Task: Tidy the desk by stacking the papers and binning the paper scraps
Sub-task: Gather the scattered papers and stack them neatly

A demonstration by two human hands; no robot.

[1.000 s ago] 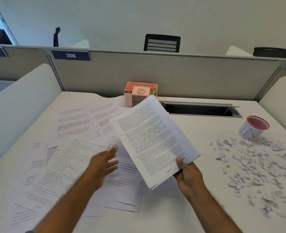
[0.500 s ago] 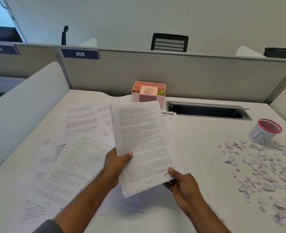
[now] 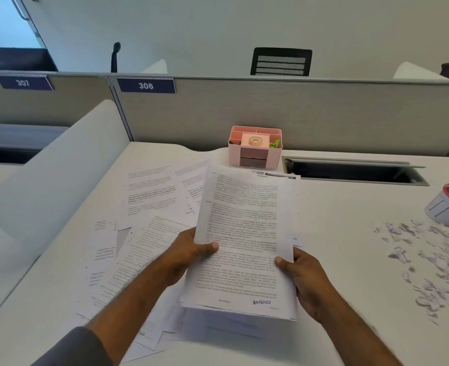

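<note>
Paper stack (image 3: 244,233) gripped upright between both hands (image 3: 247,262).

From my seat I see two bare forearms reaching in from the bottom edge; the left hand (image 3: 191,249) and the right hand (image 3: 304,276) wear no gloves, rings or watch that I can make out. A dark grey sleeve (image 3: 78,348) covers the left arm near the elbow; the right arm shows no sleeve.

A squared sheaf of printed papers (image 3: 244,233) tilts up above scattered sheets (image 3: 149,196); scraps (image 3: 429,260) litter the right.
</note>
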